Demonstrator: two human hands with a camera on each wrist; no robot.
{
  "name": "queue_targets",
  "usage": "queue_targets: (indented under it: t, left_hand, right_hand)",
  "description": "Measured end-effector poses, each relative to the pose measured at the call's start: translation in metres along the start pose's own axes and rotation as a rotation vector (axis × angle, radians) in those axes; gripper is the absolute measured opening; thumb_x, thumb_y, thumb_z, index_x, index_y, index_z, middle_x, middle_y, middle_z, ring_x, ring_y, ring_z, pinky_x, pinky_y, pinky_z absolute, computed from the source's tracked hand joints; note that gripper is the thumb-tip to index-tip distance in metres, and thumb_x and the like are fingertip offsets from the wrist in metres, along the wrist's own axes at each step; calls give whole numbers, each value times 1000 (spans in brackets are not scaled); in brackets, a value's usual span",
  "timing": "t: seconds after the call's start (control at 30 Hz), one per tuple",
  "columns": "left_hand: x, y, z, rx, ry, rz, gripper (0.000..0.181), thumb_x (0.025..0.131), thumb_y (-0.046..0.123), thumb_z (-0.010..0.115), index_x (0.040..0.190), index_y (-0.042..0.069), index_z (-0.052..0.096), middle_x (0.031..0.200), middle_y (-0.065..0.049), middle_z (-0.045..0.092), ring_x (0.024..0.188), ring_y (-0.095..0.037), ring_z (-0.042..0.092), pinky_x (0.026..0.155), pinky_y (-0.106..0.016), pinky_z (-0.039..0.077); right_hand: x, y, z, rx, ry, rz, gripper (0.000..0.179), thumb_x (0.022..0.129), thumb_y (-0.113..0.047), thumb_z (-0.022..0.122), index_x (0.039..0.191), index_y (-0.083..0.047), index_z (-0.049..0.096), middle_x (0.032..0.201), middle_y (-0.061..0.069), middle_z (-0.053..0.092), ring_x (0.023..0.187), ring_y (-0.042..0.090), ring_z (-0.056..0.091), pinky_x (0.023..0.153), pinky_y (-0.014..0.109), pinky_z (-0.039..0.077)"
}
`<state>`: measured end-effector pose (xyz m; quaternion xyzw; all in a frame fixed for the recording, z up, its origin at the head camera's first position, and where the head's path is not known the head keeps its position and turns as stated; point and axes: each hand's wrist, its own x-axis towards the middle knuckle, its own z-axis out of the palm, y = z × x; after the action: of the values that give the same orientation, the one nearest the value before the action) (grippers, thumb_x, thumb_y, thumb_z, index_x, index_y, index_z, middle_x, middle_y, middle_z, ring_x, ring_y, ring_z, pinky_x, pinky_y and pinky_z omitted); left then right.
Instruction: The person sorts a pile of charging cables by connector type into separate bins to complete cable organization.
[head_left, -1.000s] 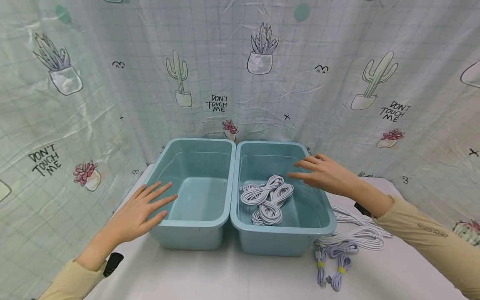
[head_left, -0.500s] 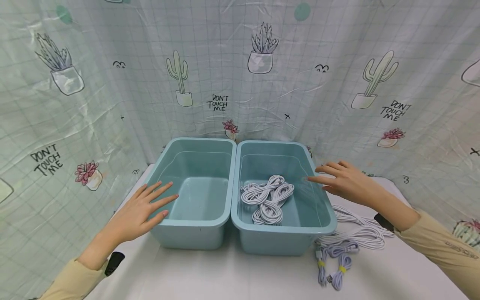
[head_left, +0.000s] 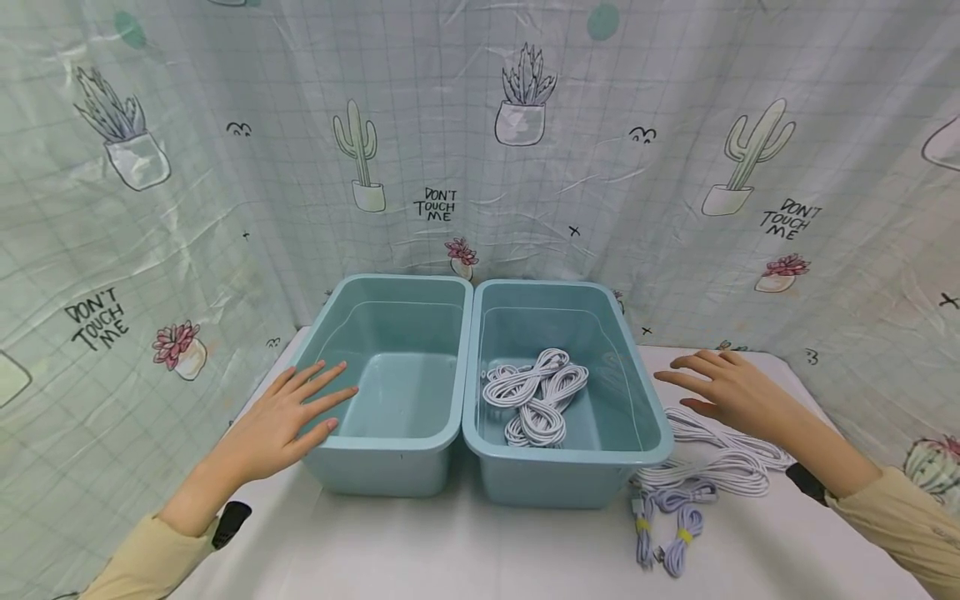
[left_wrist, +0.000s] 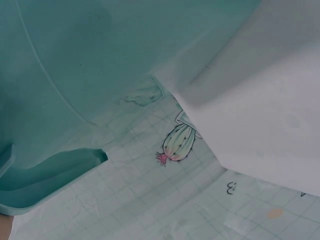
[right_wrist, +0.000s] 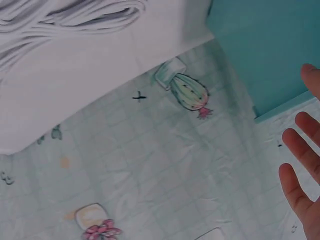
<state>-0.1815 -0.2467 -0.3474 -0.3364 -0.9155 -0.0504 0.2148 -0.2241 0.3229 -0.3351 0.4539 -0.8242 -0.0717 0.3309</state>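
My left hand [head_left: 270,425] is at the left side of the left blue-green bin [head_left: 375,444], with fingers spread and nothing held. No contents show in that bin. To the right of the second bin [head_left: 570,457], my right hand [head_left: 723,390] hovers above the table with relaxed fingers and holds nothing. Several white coiled cables [head_left: 534,392] lie inside the right bin. Under and in front of the right hand are larger white cable bundles [head_left: 723,472]. The right wrist view shows that hand's fingers [right_wrist: 300,150] apart, beside the bin's wall [right_wrist: 270,55].
Small lilac cables [head_left: 679,542], two with yellow ties, lie near the right bin's front corner. The bins stand side by side on a white table [head_left: 420,550]. A curtain printed with cacti [head_left: 480,167] hangs behind and around the table.
My right hand has moved from above the right bin out to the right and slightly down, past its rim. The left hand, bins and cables look unmoved.
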Motion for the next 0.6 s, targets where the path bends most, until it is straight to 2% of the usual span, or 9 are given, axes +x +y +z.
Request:
queue_targets:
  t: [0.3, 0.6]
  left_hand:
    - [-1, -1, 2, -2, -8, -5, 42, 87, 29, 53, 129, 25, 48, 142, -5, 36, 128, -34, 32, 99, -52, 25]
    - [0, -2, 3, 9, 1, 5, 41, 88, 30, 53, 129, 25, 49, 142, -4, 36, 129, -33, 32, 100, -50, 25]
  right_hand:
    - [-37, 2, 9, -8, -13, 79, 57, 94, -49, 16, 105, -16, 61, 93, 4, 61, 83, 20, 55, 56, 35, 42]
    - [-72, -11, 27, 7, -51, 156, 62, 93, -50, 14, 100, -14, 64, 89, 0, 61, 82, 20, 56, 56, 36, 43]
